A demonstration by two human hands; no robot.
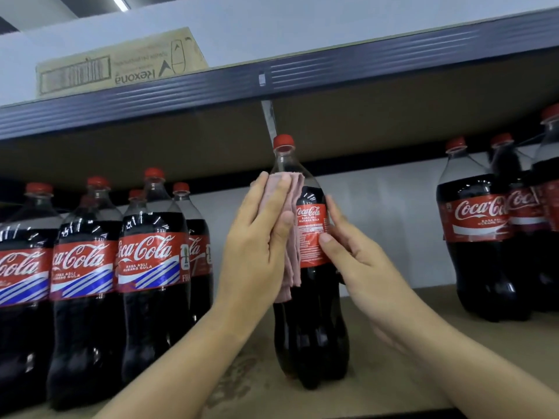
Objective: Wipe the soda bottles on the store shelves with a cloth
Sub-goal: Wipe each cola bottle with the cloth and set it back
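Left hand [257, 237]: my fingers press the pink cloth [289, 237] against the bottle [311, 267].
Right hand [360, 261]: my fingers grip its label side.
Bottle: upright on the shelf [393, 358].

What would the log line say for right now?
left hand: presses cloth on bottle | right hand: steadies bottle
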